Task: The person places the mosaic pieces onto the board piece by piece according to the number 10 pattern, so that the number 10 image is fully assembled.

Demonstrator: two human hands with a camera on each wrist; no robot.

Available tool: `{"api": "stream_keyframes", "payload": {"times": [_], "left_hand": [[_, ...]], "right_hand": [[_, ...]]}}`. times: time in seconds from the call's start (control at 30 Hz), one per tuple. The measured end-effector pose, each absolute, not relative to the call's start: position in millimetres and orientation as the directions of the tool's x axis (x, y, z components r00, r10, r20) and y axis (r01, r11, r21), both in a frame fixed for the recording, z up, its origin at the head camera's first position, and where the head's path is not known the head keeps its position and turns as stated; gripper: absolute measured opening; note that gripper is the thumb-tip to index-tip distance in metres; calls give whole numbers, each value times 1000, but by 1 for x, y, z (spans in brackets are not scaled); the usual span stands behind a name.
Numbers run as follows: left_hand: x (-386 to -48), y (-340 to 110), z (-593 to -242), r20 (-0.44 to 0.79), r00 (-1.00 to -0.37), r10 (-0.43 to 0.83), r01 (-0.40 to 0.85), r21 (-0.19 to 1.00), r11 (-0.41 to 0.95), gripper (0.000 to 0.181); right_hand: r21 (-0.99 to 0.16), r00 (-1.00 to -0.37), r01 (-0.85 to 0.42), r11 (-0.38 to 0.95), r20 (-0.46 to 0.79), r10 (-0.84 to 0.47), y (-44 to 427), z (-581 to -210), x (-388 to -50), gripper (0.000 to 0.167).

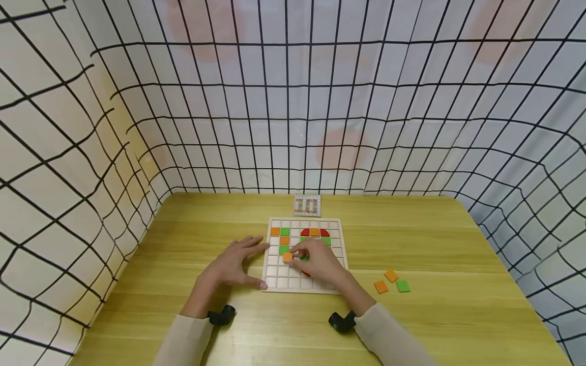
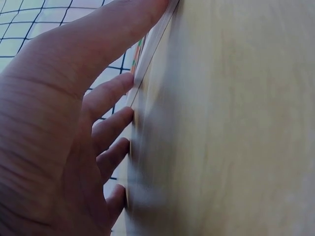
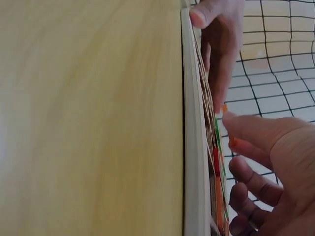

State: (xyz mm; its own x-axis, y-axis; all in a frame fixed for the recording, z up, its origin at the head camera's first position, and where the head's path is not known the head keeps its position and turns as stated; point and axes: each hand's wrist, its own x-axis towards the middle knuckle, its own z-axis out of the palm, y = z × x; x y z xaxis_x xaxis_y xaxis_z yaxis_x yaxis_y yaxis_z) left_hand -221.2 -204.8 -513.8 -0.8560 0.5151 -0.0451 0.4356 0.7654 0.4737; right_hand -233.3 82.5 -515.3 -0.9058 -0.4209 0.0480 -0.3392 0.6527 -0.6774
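Note:
A pale gridded board [image 1: 282,283] lies on the table, with orange, green and red tiles set in some of its squares. My right hand [image 1: 321,260] pinches an orange square tile [image 1: 287,257] between thumb and finger over the left part of the board. It covers some squares and tiles beneath it. In the right wrist view, that tile [image 3: 225,107] shows only as a sliver at the fingertips. My left hand [image 1: 234,263] lies spread at the board's left side, thumb on the lower left corner and a fingertip at the left edge.
Loose orange tiles [image 1: 381,287] and a green tile [image 1: 403,286] lie on the wooden table [image 1: 439,244] right of the board. A small patterned card [image 1: 308,206] lies behind the board. White walls with black grid lines [image 1: 302,101] stand around the table.

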Motion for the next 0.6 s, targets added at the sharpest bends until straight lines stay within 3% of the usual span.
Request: {"api": "stream_keyframes", "payload": {"times": [0.6], "left_hand": [[-221, -204, -515, -63, -855, 514, 424, 485, 765, 105]], "right_hand": [[-654, -904, -356, 667, 60, -424, 70, -518, -230, 24]]}}
